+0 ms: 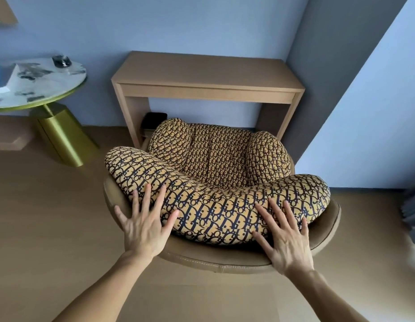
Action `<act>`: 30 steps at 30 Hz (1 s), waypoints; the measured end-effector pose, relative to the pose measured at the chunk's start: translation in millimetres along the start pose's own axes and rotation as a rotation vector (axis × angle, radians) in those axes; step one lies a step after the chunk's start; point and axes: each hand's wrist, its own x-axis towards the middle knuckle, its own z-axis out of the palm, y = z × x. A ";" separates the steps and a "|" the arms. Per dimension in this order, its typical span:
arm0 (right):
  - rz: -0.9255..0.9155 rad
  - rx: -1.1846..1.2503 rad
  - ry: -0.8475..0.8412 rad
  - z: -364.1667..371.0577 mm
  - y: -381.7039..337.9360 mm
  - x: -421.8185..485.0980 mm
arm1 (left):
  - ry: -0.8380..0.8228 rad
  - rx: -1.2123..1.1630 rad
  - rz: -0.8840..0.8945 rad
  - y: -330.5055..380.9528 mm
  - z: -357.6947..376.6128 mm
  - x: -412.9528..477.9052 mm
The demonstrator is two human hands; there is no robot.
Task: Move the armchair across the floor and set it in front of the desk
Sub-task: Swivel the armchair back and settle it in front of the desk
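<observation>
The armchair [215,173] has yellow cushions with a dark pattern in a tan leather shell. It stands directly in front of the light wooden desk [202,75], its seat facing the desk's opening. I look down on it from behind its backrest. My left hand [144,226] lies flat with fingers spread on the left of the back cushion. My right hand [285,238] lies flat and spread on the right of the same cushion and the shell's rim. Neither hand grips anything.
A round marble-topped side table [51,89] with a gold base stands left of the desk. A black box [154,119] sits under the desk at its left leg. A blue wall corner [364,112] juts out at the right. Bare wooden floor [39,228] surrounds the chair.
</observation>
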 end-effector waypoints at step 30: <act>-0.089 0.034 0.025 8.6 82.7 241.4 | 0.045 0.008 -0.062 76.3 50.9 208.1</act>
